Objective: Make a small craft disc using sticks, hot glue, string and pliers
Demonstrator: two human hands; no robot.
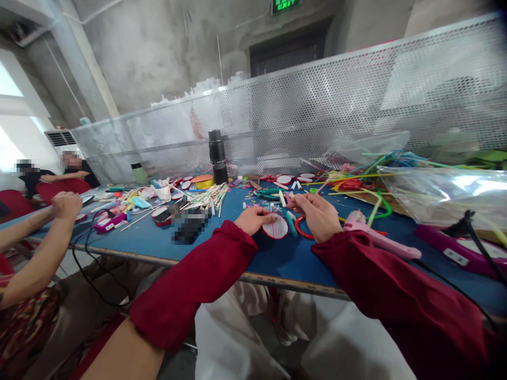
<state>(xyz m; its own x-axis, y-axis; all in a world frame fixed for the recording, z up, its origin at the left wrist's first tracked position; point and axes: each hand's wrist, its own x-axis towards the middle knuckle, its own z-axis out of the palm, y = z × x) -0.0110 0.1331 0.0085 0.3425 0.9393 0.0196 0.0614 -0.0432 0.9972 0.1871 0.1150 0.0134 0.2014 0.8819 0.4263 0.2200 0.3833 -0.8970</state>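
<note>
My left hand (252,219) is closed on the edge of a round white disc (276,228) with a red rim and a thin reddish line across its face. To its right my right hand (319,215) is pinched, its fingertips around a small pink piece (290,201) whose kind I cannot make out. Between the hands lie a teal-handled tool (292,226) and a red loop handle (302,229). Just beyond them rest green-handled pliers (270,194) among small colourful scraps. A pink glue gun (382,241) lies by my right sleeve.
A black bottle (217,158) stands towards the perforated metal screen (285,116). Paper sticks (208,196) and a dark blurred object (190,228) lie left. A purple device (459,252) and clear plastic bags (447,192) are right. A co-worker's hands (67,206) are at far left.
</note>
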